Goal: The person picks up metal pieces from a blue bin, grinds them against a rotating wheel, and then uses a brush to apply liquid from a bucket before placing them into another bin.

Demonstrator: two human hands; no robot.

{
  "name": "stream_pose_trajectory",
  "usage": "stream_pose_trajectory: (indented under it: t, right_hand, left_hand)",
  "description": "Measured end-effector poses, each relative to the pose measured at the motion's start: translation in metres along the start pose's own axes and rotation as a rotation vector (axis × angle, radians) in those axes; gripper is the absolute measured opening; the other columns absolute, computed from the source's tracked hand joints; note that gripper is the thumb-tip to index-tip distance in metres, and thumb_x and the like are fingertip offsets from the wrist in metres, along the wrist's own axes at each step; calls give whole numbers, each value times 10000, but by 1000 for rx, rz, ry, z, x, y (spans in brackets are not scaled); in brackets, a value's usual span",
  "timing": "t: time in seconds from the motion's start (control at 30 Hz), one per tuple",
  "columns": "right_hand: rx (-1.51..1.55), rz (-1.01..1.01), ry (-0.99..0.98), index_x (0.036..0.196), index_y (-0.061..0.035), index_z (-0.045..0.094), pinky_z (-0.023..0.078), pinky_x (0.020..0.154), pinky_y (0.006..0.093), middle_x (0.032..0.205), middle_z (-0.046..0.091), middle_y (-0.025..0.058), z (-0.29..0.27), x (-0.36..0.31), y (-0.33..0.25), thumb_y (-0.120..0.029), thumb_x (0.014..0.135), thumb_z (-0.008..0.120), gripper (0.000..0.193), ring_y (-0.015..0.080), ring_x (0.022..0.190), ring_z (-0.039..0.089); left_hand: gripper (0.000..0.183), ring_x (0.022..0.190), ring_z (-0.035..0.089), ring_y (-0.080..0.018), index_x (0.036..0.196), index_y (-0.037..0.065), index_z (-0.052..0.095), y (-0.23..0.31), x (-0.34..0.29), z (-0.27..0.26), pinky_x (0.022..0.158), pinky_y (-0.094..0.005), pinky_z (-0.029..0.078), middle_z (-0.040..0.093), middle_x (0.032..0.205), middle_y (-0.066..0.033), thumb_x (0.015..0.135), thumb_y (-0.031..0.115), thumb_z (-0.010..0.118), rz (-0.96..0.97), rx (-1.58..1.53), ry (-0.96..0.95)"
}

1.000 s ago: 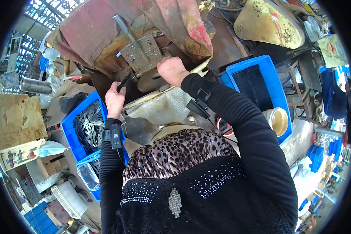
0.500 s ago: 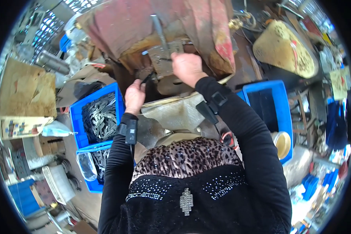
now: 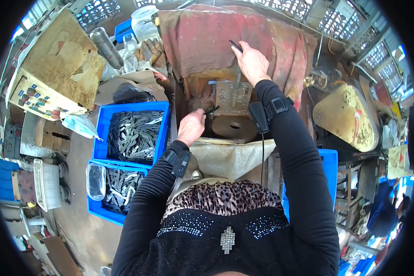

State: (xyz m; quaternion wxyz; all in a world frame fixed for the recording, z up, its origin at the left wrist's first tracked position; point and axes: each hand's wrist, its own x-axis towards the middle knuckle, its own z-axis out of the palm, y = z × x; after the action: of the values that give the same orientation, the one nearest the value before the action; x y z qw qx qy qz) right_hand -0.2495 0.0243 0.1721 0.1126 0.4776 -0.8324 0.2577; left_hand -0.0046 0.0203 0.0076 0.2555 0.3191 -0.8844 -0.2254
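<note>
My left hand [image 3: 192, 126] is closed round a short dark strip [image 3: 211, 110], its free end pointing right over the machine's recess. Farther off and to the right, my right hand [image 3: 253, 63] pinches another thin dark strip [image 3: 235, 45] in front of the red cloth cover [image 3: 198, 50]. Between the hands lies a dirty metal plate [image 3: 223, 96] with an upright rod [image 3: 237, 89] partly hidden behind my right wrist. Nearer to me sits a round brown disc [image 3: 227, 133] with a hole in it. The strips' exact kind cannot be made out.
On the left stand two blue crates [image 3: 98, 133] filled with dark flat strips [image 3: 129, 135]; a clear plastic box [image 3: 95, 182] rests on the nearer one. A control box with knobs [image 3: 41, 99] is at far left, a triangular yellowish panel [image 3: 340, 117] at right. Pale sheeting [image 3: 230, 158] hangs before me.
My right hand has lifted away from beside the rod and plate to a place before the red cloth. The left hand stays low by the recess. The whole view has shifted.
</note>
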Motion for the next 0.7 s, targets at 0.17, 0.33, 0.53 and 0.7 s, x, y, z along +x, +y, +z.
stream_pose_trajectory:
  t: [0.17,0.33,0.53,0.7]
  right_hand:
    - [-101,-11,-111,1158,-136,635,513,787,480,929,702,182,4,17,1,-486,956,507,423,376,920,664]
    - [-173,-67,-40,1015,-97,622,522,686,498,810,686,180,11,16,3,-455,960,509,379,386,791,672]
    - [-247,-135,-16,910,-73,575,529,650,499,758,680,164,21,12,6,-364,922,571,292,381,730,677]
    - [-223,-171,25,907,-73,565,525,611,504,705,662,159,28,16,10,-373,923,579,301,385,680,667]
  left_hand:
    - [125,835,621,-413,938,38,584,-1,1,-2,729,-489,496,638,838,-213,894,155,584,17,-23,-8]
    - [121,818,617,-419,908,38,565,0,0,-4,713,-496,492,629,821,-214,894,157,582,31,-41,4]
    - [120,755,621,-413,831,42,534,2,-5,-8,676,-499,493,612,742,-212,891,143,558,45,-50,-24]
    - [120,753,624,-409,818,43,527,4,-6,-10,672,-490,496,608,734,-214,886,136,561,50,-37,-13]
